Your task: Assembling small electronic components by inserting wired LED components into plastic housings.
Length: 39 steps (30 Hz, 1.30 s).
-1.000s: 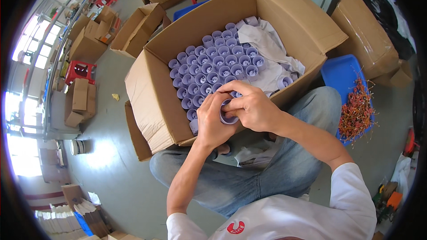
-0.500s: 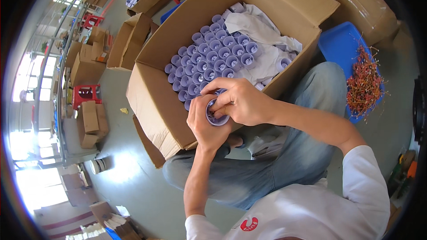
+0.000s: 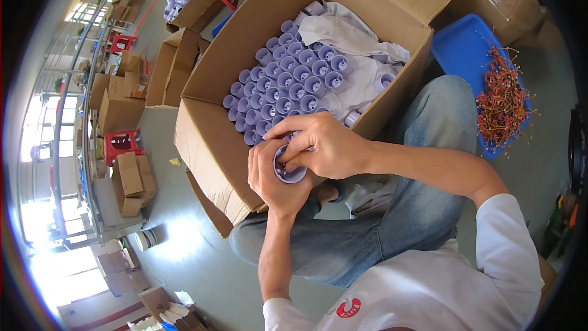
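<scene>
One lilac cup (image 3: 292, 177) is clasped in the left hand (image 3: 275, 190); the right hand (image 3: 332, 148) has fingers inside, grip hidden.

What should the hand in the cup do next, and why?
Maybe the right hand should press gently inside the purple cup: its fingers dip into the cup's open mouth, and the left hand wraps around the outside, steadying it. What those fingers touch is hard to see.
</scene>
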Each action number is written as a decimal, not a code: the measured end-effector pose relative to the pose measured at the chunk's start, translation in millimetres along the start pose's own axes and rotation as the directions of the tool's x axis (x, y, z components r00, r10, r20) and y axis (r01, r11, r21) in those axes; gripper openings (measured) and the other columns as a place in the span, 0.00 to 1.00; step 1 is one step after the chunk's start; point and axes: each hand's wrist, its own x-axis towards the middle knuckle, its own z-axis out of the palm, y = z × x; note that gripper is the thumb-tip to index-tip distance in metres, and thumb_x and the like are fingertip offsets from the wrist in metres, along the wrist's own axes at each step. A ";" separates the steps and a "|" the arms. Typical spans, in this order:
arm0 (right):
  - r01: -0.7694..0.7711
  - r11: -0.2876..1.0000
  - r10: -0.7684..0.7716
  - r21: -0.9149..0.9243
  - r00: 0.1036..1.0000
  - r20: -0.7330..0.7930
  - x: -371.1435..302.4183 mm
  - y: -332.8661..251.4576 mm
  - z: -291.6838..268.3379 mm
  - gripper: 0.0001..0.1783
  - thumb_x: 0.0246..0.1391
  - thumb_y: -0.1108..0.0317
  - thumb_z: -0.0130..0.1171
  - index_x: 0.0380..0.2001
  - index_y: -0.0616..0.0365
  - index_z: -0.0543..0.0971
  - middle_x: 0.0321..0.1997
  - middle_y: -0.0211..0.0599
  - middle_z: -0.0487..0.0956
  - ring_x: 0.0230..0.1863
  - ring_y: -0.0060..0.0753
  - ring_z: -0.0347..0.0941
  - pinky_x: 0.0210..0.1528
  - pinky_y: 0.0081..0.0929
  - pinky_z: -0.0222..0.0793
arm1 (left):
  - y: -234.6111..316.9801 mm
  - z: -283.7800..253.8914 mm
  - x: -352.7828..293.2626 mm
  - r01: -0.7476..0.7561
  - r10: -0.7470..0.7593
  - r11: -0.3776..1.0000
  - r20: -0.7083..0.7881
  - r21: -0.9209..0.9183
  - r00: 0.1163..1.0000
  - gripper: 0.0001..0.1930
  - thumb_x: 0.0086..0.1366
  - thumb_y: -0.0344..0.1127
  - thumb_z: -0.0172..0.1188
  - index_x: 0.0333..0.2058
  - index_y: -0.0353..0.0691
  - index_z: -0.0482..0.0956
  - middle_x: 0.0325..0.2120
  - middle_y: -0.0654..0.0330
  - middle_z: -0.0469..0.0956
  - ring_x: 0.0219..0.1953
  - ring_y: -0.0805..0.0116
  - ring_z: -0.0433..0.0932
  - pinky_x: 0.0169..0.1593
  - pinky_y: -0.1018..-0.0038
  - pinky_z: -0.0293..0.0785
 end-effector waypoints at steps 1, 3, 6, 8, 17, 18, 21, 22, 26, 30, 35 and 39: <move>0.000 1.000 0.000 -0.007 1.000 0.004 -0.1 -0.8 -0.5 0.10 0.42 0.82 0.63 0.31 0.64 0.86 0.49 0.44 0.81 0.43 0.39 0.81 0.46 0.30 0.77 | 0.2 -0.3 -0.3 -0.001 0.001 1.000 0.000 -0.001 1.000 0.19 0.42 0.21 0.65 0.37 0.35 0.76 0.30 0.55 0.77 0.32 0.59 0.78 0.39 0.72 0.74; -0.018 1.000 0.018 0.001 1.000 0.024 1.3 -2.5 -3.6 0.10 0.42 0.82 0.63 0.31 0.64 0.86 0.49 0.44 0.81 0.43 0.39 0.81 0.46 0.30 0.77 | 1.1 -0.8 -0.5 -0.001 0.001 1.000 0.004 -0.014 1.000 0.20 0.41 0.21 0.66 0.37 0.35 0.76 0.31 0.56 0.77 0.32 0.60 0.78 0.40 0.73 0.74; -0.043 0.999 0.043 0.005 0.998 0.046 0.4 -2.5 -3.7 0.10 0.43 0.82 0.63 0.31 0.64 0.86 0.49 0.45 0.81 0.44 0.39 0.80 0.47 0.30 0.77 | 0.0 0.3 -2.0 -0.011 0.011 1.000 0.001 -0.023 1.000 0.20 0.41 0.21 0.66 0.38 0.35 0.75 0.30 0.55 0.77 0.31 0.60 0.78 0.39 0.72 0.74; -0.051 0.999 0.051 0.001 0.998 0.046 -0.7 -2.2 -1.5 0.10 0.43 0.82 0.63 0.31 0.63 0.86 0.49 0.45 0.80 0.45 0.40 0.80 0.47 0.30 0.76 | -0.2 1.2 -2.5 -0.005 0.004 1.000 -0.009 -0.018 1.000 0.20 0.41 0.22 0.66 0.37 0.35 0.76 0.30 0.55 0.77 0.31 0.60 0.78 0.38 0.72 0.74; 0.152 0.982 -0.160 -0.113 0.984 -0.073 -7.6 4.3 12.5 0.09 0.42 0.83 0.62 0.30 0.66 0.85 0.50 0.42 0.81 0.43 0.40 0.81 0.45 0.29 0.77 | 5.5 0.5 1.7 0.032 -0.032 0.999 -0.003 -0.012 0.999 0.16 0.39 0.21 0.63 0.32 0.35 0.76 0.27 0.54 0.78 0.30 0.53 0.76 0.35 0.65 0.73; 0.104 0.992 -0.108 -0.068 0.992 -0.058 -6.9 6.0 12.2 0.10 0.41 0.83 0.62 0.30 0.65 0.85 0.50 0.42 0.81 0.43 0.39 0.81 0.44 0.29 0.77 | 6.3 0.0 2.5 0.021 -0.021 1.000 -0.002 -0.006 1.000 0.16 0.39 0.21 0.63 0.32 0.35 0.76 0.27 0.54 0.78 0.29 0.53 0.76 0.34 0.65 0.73; 0.028 1.000 -0.028 -0.003 0.999 -0.028 -4.7 7.1 8.2 0.10 0.40 0.84 0.61 0.29 0.65 0.85 0.50 0.43 0.81 0.42 0.39 0.81 0.43 0.29 0.78 | 8.4 1.7 0.6 -0.004 0.004 0.998 -0.001 0.057 1.000 0.16 0.38 0.21 0.63 0.32 0.35 0.76 0.27 0.54 0.78 0.29 0.53 0.76 0.34 0.65 0.73; -0.002 1.000 0.003 0.023 1.000 -0.019 -4.7 6.4 8.6 0.10 0.39 0.84 0.61 0.28 0.65 0.85 0.50 0.43 0.81 0.41 0.38 0.82 0.42 0.29 0.78 | 8.7 1.5 1.2 -0.003 0.003 0.998 -0.001 0.057 1.000 0.16 0.38 0.21 0.63 0.32 0.35 0.76 0.27 0.54 0.78 0.29 0.53 0.76 0.34 0.65 0.73; 0.009 1.000 -0.009 0.016 1.000 0.014 -4.0 4.1 4.1 0.10 0.38 0.85 0.62 0.28 0.64 0.85 0.50 0.43 0.81 0.41 0.38 0.82 0.43 0.29 0.78 | 9.5 0.6 3.9 -0.083 0.085 0.991 -0.010 0.101 0.996 0.17 0.37 0.21 0.63 0.32 0.34 0.77 0.27 0.54 0.78 0.29 0.53 0.76 0.33 0.65 0.74; 0.080 0.996 -0.078 -0.041 0.996 0.035 -5.4 5.6 2.5 0.11 0.38 0.84 0.62 0.29 0.64 0.85 0.50 0.43 0.81 0.42 0.39 0.81 0.43 0.29 0.78 | 7.7 -1.0 2.9 -0.076 0.074 0.996 0.035 0.053 0.997 0.18 0.36 0.21 0.63 0.32 0.34 0.77 0.28 0.54 0.78 0.29 0.53 0.76 0.34 0.65 0.74; 0.107 0.992 -0.107 -0.063 0.994 0.001 -10.3 11.2 7.2 0.11 0.38 0.84 0.62 0.28 0.64 0.85 0.49 0.42 0.81 0.42 0.39 0.81 0.43 0.30 0.77 | 4.4 -1.7 -0.7 -0.103 0.097 0.990 0.068 0.091 0.993 0.18 0.38 0.22 0.63 0.33 0.34 0.77 0.28 0.53 0.78 0.30 0.53 0.77 0.35 0.66 0.74; 0.012 0.999 -0.011 -0.045 1.000 0.016 -8.7 12.7 6.1 0.10 0.40 0.83 0.63 0.30 0.65 0.85 0.48 0.43 0.81 0.42 0.40 0.81 0.43 0.30 0.77 | -4.1 1.1 -5.1 0.070 -0.061 0.994 0.109 -0.081 0.992 0.16 0.42 0.22 0.64 0.35 0.34 0.76 0.27 0.55 0.77 0.30 0.61 0.78 0.37 0.73 0.73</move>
